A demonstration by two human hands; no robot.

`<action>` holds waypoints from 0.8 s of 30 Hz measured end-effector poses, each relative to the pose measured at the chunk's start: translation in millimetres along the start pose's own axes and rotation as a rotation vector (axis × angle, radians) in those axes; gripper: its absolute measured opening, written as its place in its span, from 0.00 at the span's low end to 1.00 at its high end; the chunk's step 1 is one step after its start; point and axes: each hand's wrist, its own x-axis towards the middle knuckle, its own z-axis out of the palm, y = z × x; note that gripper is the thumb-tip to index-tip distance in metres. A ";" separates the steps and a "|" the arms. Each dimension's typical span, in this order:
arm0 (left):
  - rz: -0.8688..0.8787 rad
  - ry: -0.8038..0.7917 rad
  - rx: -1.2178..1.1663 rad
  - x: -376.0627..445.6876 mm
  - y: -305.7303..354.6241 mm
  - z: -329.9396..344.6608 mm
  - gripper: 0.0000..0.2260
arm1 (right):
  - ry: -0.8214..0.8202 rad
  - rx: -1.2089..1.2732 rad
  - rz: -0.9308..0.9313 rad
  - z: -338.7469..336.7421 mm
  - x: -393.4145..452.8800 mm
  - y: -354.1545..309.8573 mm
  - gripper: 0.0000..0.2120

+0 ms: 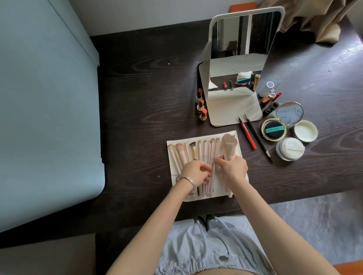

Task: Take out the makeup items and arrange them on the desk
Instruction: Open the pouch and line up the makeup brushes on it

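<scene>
My right hand (234,167) grips a bunch of large pink makeup brushes (229,146), bristles pointing away from me, above the right side of the white brush mat (176,174). My left hand (195,172), silver bangles (185,184) at the wrist, has its fingers curled on the handles of the row of pink brushes (206,153) lying side by side on that mat; one gold-handled fan brush (193,150) lies among them. The mat sits on the dark wooden desk (140,114), near its front edge. Behind it stands a white-framed mirror (240,56). Three lipsticks (200,105) stand left of the mirror base. To the right lie a red pencil (247,133), a black pencil (259,139), an open gold cushion compact (273,129) and a powder jar (289,148).
</scene>
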 end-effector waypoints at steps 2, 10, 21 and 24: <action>0.004 0.005 0.003 -0.2 0.3 -0.3 0.11 | 0.000 -0.011 -0.013 -0.4 -1.1 0.0 0.08; 0.052 -0.081 -0.103 -3.1 12.9 0.1 0.11 | -0.227 0.393 -0.032 -14.0 -12.9 -10.6 0.05; 0.021 -0.314 -0.015 -8.1 23.6 4.4 0.16 | -0.636 0.578 0.117 -34.3 -10.7 -9.0 0.05; 0.033 -0.303 -0.069 -9.4 20.7 3.7 0.15 | -0.648 0.531 0.042 -34.9 -10.0 -0.8 0.16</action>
